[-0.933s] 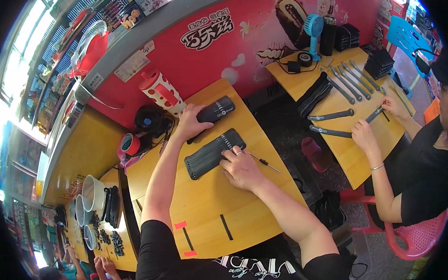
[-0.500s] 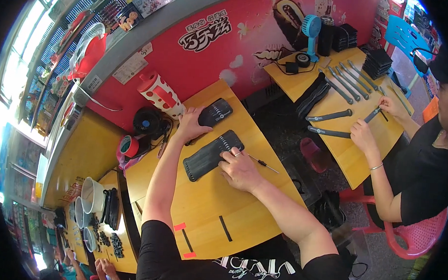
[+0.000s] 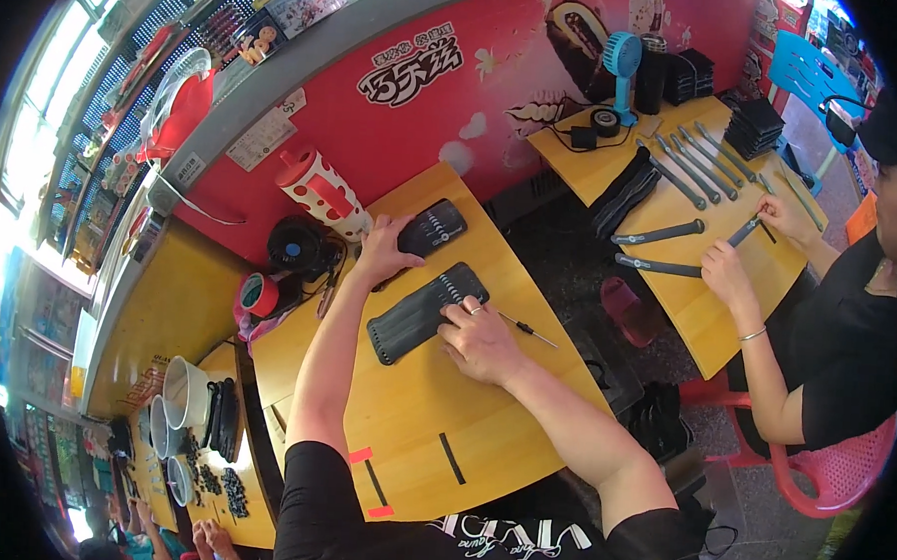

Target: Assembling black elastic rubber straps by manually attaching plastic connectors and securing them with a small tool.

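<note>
Tool roll (image 3: 422, 315) black w/ pale tool tips at one end; 2nd pouch (image 3: 432, 227) same black. Table (image 3: 432, 419) yellow wood, black + pink tape marks. Bottle (image 3: 322, 191) white w/ red dots, red cap. Tape roll (image 3: 260, 294) red/green. Wall (image 3: 457, 90) red. Fan (image 3: 621, 57) light blue.

Right hand (image 3: 481, 338) covers part of the black tool pouch (image 3: 425, 312); lower-left small dark parts (image 3: 221, 485) are too small to identify.

Yellow wooden table (image 3: 432, 429), long black tool roll (image 3: 422, 312), smaller black pouch (image 3: 432, 226), thin, possibly screwdriver, tool (image 3: 528, 331)
</note>
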The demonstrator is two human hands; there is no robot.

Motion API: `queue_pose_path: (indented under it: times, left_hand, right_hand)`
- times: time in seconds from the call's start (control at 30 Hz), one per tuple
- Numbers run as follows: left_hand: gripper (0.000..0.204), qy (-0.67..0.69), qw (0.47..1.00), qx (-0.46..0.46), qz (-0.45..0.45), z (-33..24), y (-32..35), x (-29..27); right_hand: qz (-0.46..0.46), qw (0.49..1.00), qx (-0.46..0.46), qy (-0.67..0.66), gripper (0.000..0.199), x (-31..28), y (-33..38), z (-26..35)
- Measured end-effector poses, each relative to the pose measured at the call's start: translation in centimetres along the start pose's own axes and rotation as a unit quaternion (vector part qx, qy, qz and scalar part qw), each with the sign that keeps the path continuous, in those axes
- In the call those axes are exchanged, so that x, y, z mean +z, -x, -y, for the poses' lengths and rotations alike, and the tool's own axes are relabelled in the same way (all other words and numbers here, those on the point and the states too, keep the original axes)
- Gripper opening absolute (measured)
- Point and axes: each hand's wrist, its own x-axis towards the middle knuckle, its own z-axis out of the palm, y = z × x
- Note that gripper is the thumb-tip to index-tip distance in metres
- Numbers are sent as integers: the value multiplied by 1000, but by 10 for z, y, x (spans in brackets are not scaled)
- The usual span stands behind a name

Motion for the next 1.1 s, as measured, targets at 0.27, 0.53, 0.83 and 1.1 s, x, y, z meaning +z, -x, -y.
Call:
queue_pose_path:
  times: [0.27, 0.53, 0.83, 1.1]
  left_hand:
    - [81, 116, 992, 40, -35, 15, -7, 2]
    - [73, 70, 995, 55, -38, 8, -3, 1]
    - [75, 8, 1000, 13, -3, -2, -5, -13]
    - [66, 64, 992, 73, -80, -16, 26, -34]
  right_hand:
    - [-38, 999, -22, 1, 8, 2, 0, -3]
    - [-38, 999, -19, 0, 9, 2, 1, -1]
    - [-5, 1000, 1, -4, 19, -2, -3, -1]
    - [-213, 976, 29, -25, 40, -10, -6, -1]
